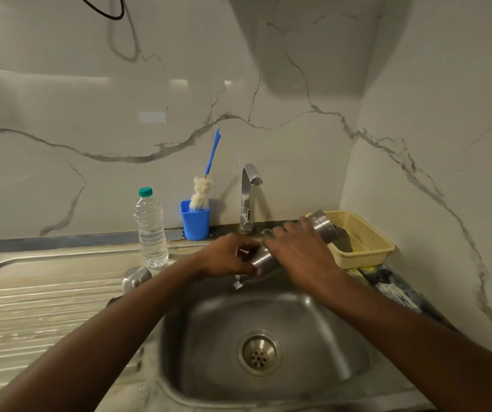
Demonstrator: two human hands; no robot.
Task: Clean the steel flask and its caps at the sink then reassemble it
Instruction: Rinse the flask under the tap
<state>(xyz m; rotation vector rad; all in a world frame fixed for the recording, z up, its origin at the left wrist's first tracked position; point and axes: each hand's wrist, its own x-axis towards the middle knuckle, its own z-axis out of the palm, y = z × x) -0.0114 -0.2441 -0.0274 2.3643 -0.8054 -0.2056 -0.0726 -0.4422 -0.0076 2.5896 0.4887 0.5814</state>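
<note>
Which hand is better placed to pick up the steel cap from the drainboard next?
Probably the left hand: the cap sits nearer it, while the right hand grips the flask.

Flask (pixel 325 226): lying slantwise in left hand (pixel 232 257) and right hand (pixel 301 251), over the sink basin (pixel 313 337).
Cap (pixel 136 278): sitting on the drainboard (pixel 45 292), left of the left hand.
Water bottle (pixel 151 230): standing just behind the cap.
Cup (pixel 194 223), holding a bottle brush (pixel 201 194): standing behind the left hand.
Tap (pixel 247 200): rising behind both hands.
Basket (pixel 363 239): sitting right of the right hand.

blue cup (pixel 194 222), yellow basket (pixel 366 233), steel-grey flask (pixel 325 226)
</note>
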